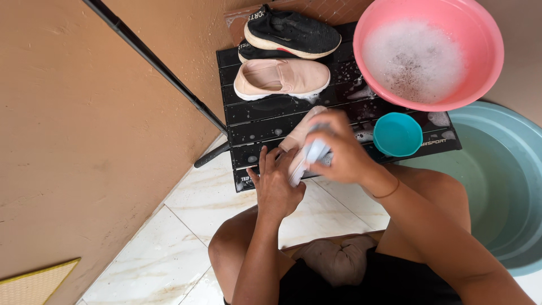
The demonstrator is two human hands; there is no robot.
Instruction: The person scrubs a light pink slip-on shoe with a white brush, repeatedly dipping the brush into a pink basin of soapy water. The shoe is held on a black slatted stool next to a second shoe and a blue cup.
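My left hand [275, 183] presses on a pale pink slip-on shoe [299, 133] lying on a black slatted folding table [254, 118]. My right hand [341, 147] is closed around a light blue brush or sponge [315, 150], held against that shoe. A second pink slip-on shoe [282, 79] lies farther back on the table. Behind it sits a black sneaker [293, 33] with a pale sole, and another black shoe shows beneath its edge.
A pink basin [480, 73] of soapy water rests on the table's right end. A small teal cup [398, 134] stands beside it. A large grey-blue tub [502, 169] sits on the right. A black pole [158, 62] leans along the tan wall. White marble tiles [186, 226] cover the floor.
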